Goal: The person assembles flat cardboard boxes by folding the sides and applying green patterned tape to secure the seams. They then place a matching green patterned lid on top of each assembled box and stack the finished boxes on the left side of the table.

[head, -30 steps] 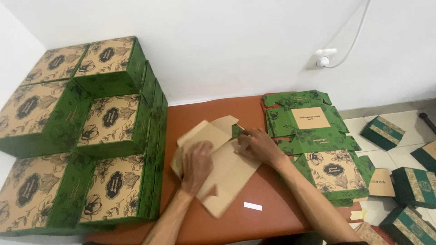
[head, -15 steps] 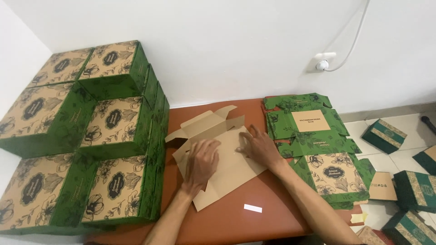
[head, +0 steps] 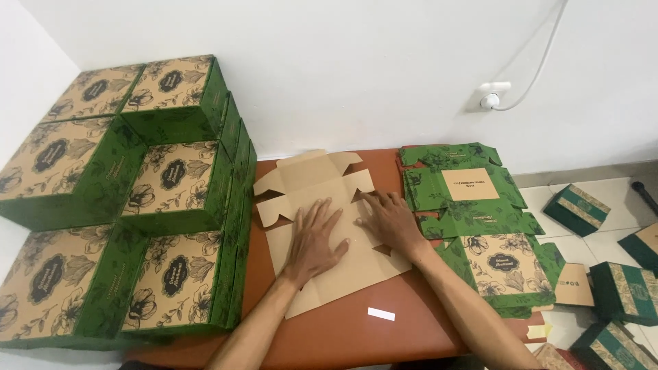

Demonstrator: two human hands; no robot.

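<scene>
Pressing flat w/ both palms: left hand (head: pixel 312 240) and right hand (head: pixel 389 220) lie spread, fingers released, on the unfolded box blank (head: pixel 329 226), plain brown side up, at table (head: pixel 343 342) centre. Neither hand grips anything; they just bear down. Since a sec ago the blank has turned and opened out: then it sat skewed w/ flaps partly doubled under the hands, now its panels lie squarer, top flaps fanned toward 12 o'clock near the wall (head: pixel 343 75). The hands have also slid from the blank's edges to its middle, side by side, nearly touching. Judging by that, the sheet looks smoothed and laid out, creases not yet raised, so no walls stand so far. At 9 o'clock, stacked made-up green boxes (head: pixel 137 205) w/ tan floral lids, just beside the blank's left edge. At 3 o'clock, pile of flat green blanks (head: pixel 473 205), touching the right wrist area. A small white slip (head: pixel 381 314) lies at 6 o'clock, apart from the blank. More boxes on the floor (head: pixel 603 274) at 4 o'clock.
</scene>
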